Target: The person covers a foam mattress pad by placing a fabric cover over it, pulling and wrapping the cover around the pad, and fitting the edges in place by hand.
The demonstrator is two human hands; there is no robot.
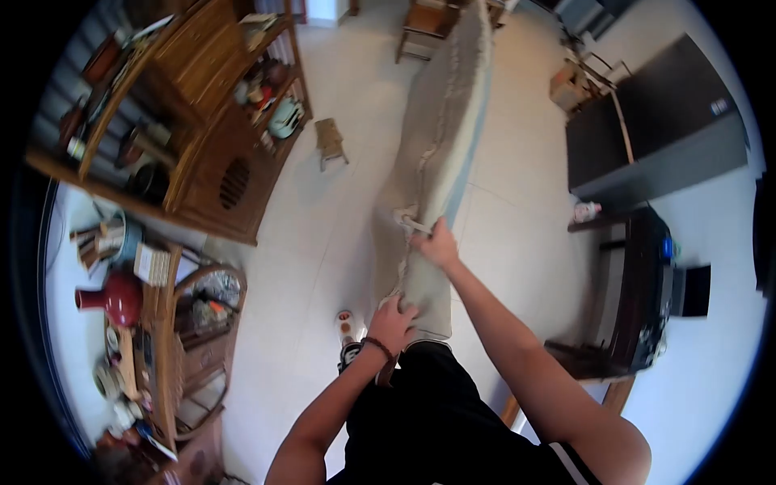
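Observation:
A long beige padded piece like a mattress (428, 283), with a light blue side, stands on its edge and stretches away from my body across the floor. My right hand (437, 242) is closed around a fabric strap or handle (411, 222) on its upper side. Nearer to me, my left hand (392, 323), with a dark beaded bracelet at the wrist, rests on the near end of the piece with its fingers spread. The near end touches my dark clothing.
A wooden cabinet (230, 174) with shelves and a small stool (330, 141) are on the left. Below it stands a shelf with a red vase (121, 299). At right are a dark cabinet (647, 121), a dark table (626, 299) and a cardboard box (568, 86).

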